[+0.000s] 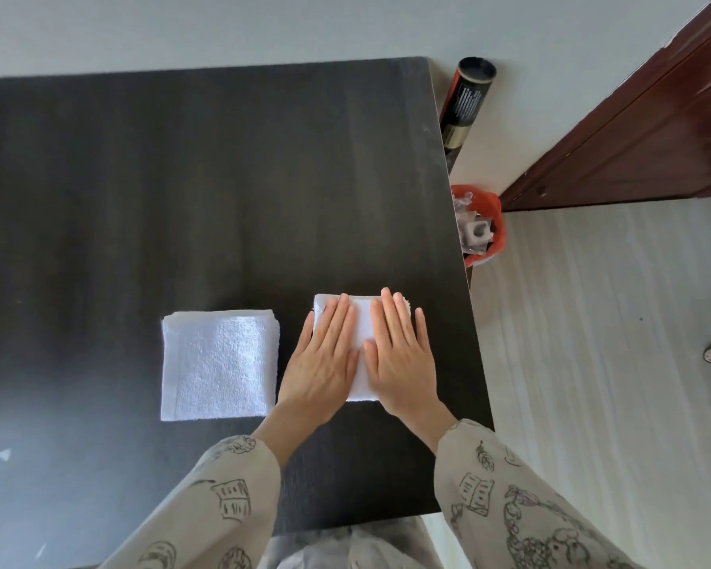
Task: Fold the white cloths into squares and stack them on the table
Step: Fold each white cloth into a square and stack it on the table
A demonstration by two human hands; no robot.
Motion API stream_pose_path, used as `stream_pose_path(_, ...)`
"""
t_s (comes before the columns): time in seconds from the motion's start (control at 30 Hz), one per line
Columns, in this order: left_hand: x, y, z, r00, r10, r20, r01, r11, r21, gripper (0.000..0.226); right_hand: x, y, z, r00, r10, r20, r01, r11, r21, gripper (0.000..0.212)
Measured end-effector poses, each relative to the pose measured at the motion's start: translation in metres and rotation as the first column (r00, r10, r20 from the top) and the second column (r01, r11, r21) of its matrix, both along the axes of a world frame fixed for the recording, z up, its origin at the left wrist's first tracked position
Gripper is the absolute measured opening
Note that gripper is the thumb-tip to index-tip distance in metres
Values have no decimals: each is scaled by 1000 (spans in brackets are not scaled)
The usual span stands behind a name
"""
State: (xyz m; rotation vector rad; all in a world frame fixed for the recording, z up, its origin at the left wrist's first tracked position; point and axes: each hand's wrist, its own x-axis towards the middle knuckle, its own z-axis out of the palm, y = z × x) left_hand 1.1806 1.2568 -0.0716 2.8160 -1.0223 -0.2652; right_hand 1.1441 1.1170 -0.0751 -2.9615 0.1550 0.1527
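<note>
A folded white cloth (363,322) lies on the dark table (181,178) near its right edge. My left hand (325,359) and my right hand (399,355) both rest flat on it, palms down, fingers stretched out and pointing away from me. They cover most of the cloth. To the left, a stack of folded white cloths (220,365) sits as a neat square, a small gap apart from the cloth under my hands.
The table's right edge runs close beside my right hand. Beyond it on the floor stand an orange bin (485,223) with scraps and a dark tube (464,104) leaning by the wall. A brown wooden door (641,129) is at the right.
</note>
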Motion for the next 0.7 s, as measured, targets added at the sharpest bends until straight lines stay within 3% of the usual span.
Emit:
stream_pose_path(0.23, 1, 1, -9, 1000, 0, 18, 0, 1000, 18, 51, 3, 1, -6, 999, -5, -46, 4, 1000, -31, 52)
stream_pose_path(0.33, -1, 7, 2, 999, -44, -5, 44, 997, -56, 49, 5, 0, 7, 996, -9, -92, 9, 1000, -7, 57)
stream_pose_path(0.43, 3, 21, 24, 1000, -7, -15, 4, 983, -185, 47, 16, 6, 32, 998, -61, 2, 61, 989, 137, 57)
stream_pose_path(0.57, 22, 59, 51, 958, 285, 26, -269, 928, -257, 51, 22, 57, 70, 994, 58, 94, -95, 875, 474, 50)
stream_pose_path(0.63, 30, 88, 53, 890, 456, -4, -445, 866, -227, 50, 22, 90, 87, 995, 40, -95, 25, 799, 600, 51)
stream_pose_path(0.7, 36, 111, 54, 752, 623, -215, -659, 719, -220, 51, 28, 112, 90, 920, -34, -390, 309, 675, 670, 53)
